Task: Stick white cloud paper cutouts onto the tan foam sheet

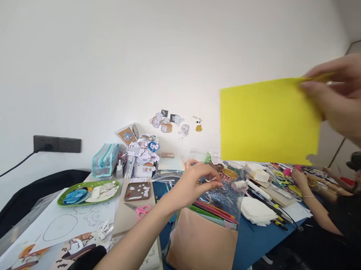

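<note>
Raised at the right, my right hand (349, 93) is closed on the upper right corner of a yellow sheet (268, 123). The sheet hangs in front of the wall, its lower right corner notched; whether it is paper or felt I cannot tell. My left hand (198, 180) reaches over the table, thumb and index tips brought together. What they pinch, if anything, is too small to make out. Beneath it lies a clear plastic bag (225, 202) with colored sheets (215, 209) and a brown sheet (203, 245).
Left of my forearm are pink-handled scissors (142, 210), a brown tray (137, 191) and a green plate (62, 197) of cut pieces. A striped pencil case (105, 159) stands by the wall. White sheets (258, 210) and a co-worker's arm (311, 202) are at the right.
</note>
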Demonstrator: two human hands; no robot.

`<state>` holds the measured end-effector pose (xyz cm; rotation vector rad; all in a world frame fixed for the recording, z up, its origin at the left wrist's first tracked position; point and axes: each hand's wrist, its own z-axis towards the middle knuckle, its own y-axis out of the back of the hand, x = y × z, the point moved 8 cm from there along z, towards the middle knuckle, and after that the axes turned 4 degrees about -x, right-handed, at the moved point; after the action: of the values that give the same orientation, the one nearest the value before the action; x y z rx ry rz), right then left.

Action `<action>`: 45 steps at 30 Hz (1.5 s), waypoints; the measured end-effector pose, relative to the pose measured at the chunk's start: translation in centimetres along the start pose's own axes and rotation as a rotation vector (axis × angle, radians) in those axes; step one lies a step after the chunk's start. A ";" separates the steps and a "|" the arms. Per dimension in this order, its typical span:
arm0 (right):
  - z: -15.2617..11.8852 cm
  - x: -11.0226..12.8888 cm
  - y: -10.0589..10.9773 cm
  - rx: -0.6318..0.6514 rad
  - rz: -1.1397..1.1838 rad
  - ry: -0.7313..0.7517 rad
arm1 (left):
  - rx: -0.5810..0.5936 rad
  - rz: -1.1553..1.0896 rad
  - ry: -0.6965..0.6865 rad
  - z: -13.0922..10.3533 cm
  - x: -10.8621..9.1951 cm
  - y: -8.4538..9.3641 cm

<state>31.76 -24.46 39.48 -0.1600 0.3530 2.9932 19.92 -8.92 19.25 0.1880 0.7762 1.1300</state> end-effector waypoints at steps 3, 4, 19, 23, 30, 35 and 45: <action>1.1 3.8 -3.3 0.181 0.009 0.232 | 0.003 0.014 0.036 0.1 0.1 0.0; 1.0 4.6 -4.7 0.272 0.018 0.293 | -0.008 0.023 0.043 0.0 0.1 0.1; -4.8 8.4 -18.2 1.215 0.280 0.358 | -0.111 0.101 0.046 -0.2 1.0 0.5; -8.4 6.3 -19.1 1.426 0.419 -0.070 | -0.136 0.087 0.033 -0.3 1.2 0.7; -13.5 5.8 -19.0 1.654 0.298 0.008 | -0.099 0.098 0.028 -0.2 0.9 0.3; -13.0 3.7 -19.4 1.706 0.492 -0.319 | -0.087 0.109 -0.002 0.0 0.4 0.5; -16.1 4.2 -20.2 1.912 0.664 -0.499 | -0.022 0.125 -0.034 0.6 0.2 0.5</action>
<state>31.82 -8.34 18.85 0.9192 2.9979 1.5415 19.99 -8.42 19.86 0.2389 0.7297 1.2505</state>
